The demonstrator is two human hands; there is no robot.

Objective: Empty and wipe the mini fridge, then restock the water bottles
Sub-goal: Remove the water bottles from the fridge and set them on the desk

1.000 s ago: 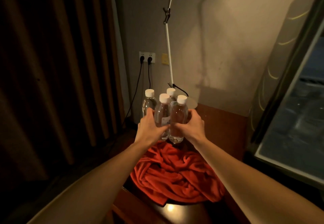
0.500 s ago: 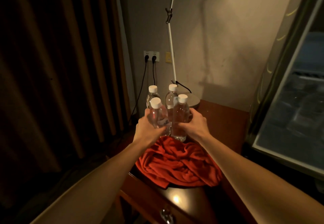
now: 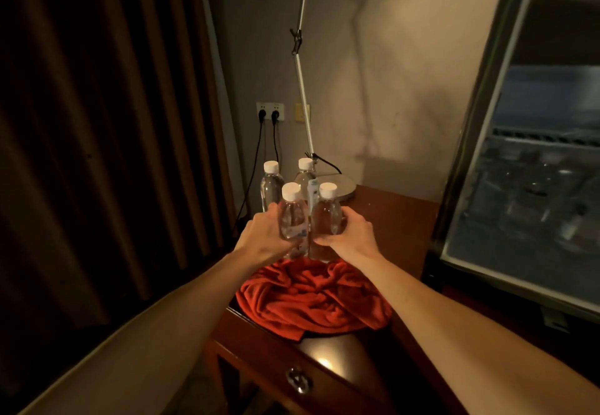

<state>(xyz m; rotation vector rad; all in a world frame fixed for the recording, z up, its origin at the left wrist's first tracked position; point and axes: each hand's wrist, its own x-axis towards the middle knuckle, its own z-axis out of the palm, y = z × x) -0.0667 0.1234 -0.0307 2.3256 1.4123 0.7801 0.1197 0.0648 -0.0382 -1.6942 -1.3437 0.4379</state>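
Left hand (image 3: 264,236): fingers wrapped round the near-left bottle (image 3: 292,216), thumb side toward camera; closed on it.
Right hand (image 3: 349,236): fingers curled round the near-right bottle (image 3: 328,216); closed on it.
Held pair: pressed side by side between both hands, above the far edge of the red cloth (image 3: 311,297); whether bases touch anything cannot be told, bottoms hidden by fingers and cloth.
Rear bottles: two more, left one (image 3: 271,187) and right one (image 3: 305,175), just behind the held pair near the far-left corner of the tabletop (image 3: 396,216); whether these stand free or ride in the same grasp cannot be told.
Axis: all four upright, long axis vertical, white caps up, bases down.
Cloth: bunched on the near-left part of the tabletop, spilling over its left edge.
Lamp (image 3: 303,89): thin rod rising from a round base behind the bottles, at the far edge.
Fridge (image 3: 519,187): right of the table, glass door; shelves look bare of bottles, though the view through the glass is dim and blurred.
Done, by judgement: emptying likely complete; wiping plausibly complete, cloth set aside.
Left, by judgement: restocking not yet done; all four bottles outside the fridge, to be carried right and stood upright on a shelf.
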